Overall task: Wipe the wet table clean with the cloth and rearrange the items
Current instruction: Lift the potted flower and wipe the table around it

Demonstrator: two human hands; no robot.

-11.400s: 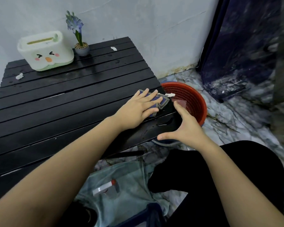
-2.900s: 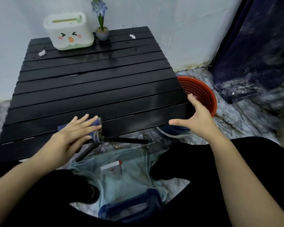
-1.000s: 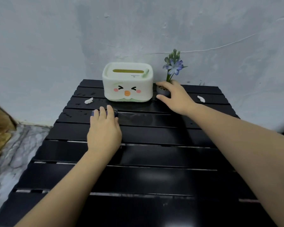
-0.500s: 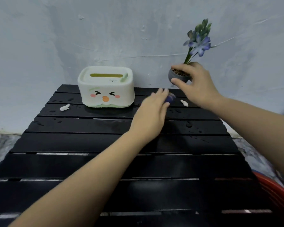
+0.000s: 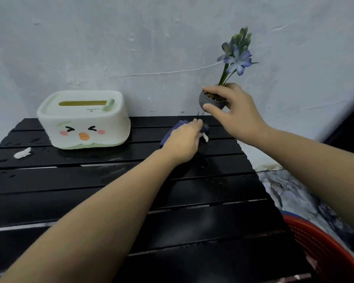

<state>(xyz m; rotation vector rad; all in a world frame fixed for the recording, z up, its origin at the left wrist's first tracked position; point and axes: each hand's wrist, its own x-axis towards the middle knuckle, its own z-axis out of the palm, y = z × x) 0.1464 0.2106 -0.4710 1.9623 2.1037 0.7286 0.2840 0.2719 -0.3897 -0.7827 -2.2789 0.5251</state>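
Observation:
My left hand (image 5: pixel 183 142) presses a blue cloth (image 5: pixel 173 131) flat on the black slatted table (image 5: pixel 110 180), near its far right corner. A small white scrap (image 5: pixel 205 137) lies at my fingertips beside the cloth. My right hand (image 5: pixel 236 115) grips a small grey flower pot (image 5: pixel 209 101) with a blue flower and holds it in the air above that corner. A white tissue box (image 5: pixel 84 119) with a duck face stands at the far left of the table.
Another white scrap (image 5: pixel 22 153) lies on the table left of the tissue box. A red plastic basket (image 5: pixel 325 246) stands on the marble floor at the table's near right. A pale wall runs right behind the table.
My left hand has slid the cloth to the right, under the spot where the pot stood, up against the white scrap. My right hand keeps the lifted pot in the air.

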